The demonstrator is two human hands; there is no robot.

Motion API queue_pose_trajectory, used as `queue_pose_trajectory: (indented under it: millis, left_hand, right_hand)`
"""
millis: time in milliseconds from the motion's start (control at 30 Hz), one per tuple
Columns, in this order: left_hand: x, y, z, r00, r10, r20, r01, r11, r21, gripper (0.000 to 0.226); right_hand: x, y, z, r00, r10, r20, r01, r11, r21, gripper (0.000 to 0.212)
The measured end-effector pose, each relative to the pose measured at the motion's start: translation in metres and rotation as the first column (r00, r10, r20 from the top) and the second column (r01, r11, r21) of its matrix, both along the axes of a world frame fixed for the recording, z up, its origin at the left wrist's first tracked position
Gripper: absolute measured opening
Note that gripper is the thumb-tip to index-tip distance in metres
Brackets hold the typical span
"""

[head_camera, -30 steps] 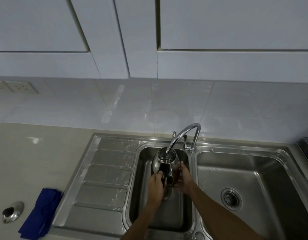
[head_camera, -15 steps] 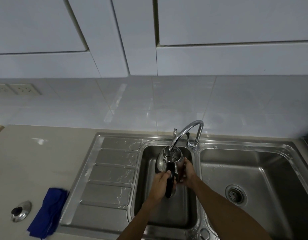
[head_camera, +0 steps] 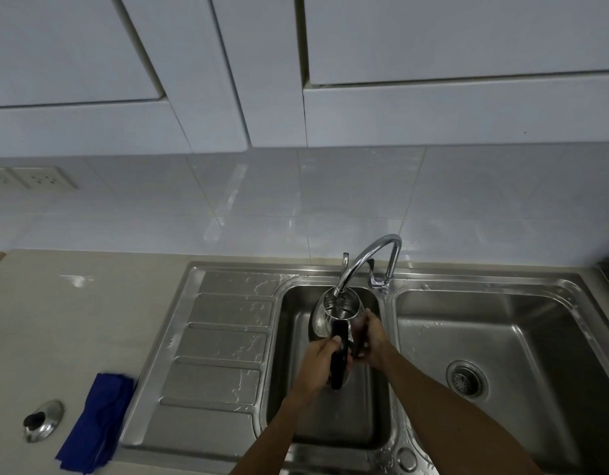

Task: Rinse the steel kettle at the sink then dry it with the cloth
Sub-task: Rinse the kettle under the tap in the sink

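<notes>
In the lower middle of the frame, over the small left basin of the sink (head_camera: pixel 388 279), the steel kettle (head_camera: pixel 321 317) was held with its open mouth right under the spout of the tap (head_camera: pixel 364 258). The left hand (head_camera: pixel 318 363) was wrapped around the black handle, while the right hand (head_camera: pixel 373 341) cupped the kettle's side, fingers pressed to the steel. This looked like the rinse step, though whether water was running could not be told. The lid (head_camera: pixel 42 419) lay on the counter (head_camera: pixel 90 320) at lower left, just beside the blue cloth (head_camera: pixel 97 423), both well apart from the kettle. The next move would likely call for swirling and tipping the kettle out into the basin, then carrying it left to the cloth, keeping a firm grip on the wet steel
</notes>
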State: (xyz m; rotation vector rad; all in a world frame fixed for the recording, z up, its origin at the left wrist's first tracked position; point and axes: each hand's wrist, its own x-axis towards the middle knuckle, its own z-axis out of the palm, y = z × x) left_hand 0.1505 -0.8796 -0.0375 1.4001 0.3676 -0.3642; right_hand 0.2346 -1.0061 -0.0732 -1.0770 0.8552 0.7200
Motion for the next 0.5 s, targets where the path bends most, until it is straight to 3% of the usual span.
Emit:
queue_pose_trajectory:
  millis: [500]
  left_hand:
    - [0.001, 0.005, -0.011, 1.000, -0.020, 0.020, 0.021, 1.000, -0.023, 0.036]
  right_hand:
    - [0.001, 0.000, 0.007, 1.000, 0.014, 0.020, -0.014, 1.000, 0.021, 0.054]
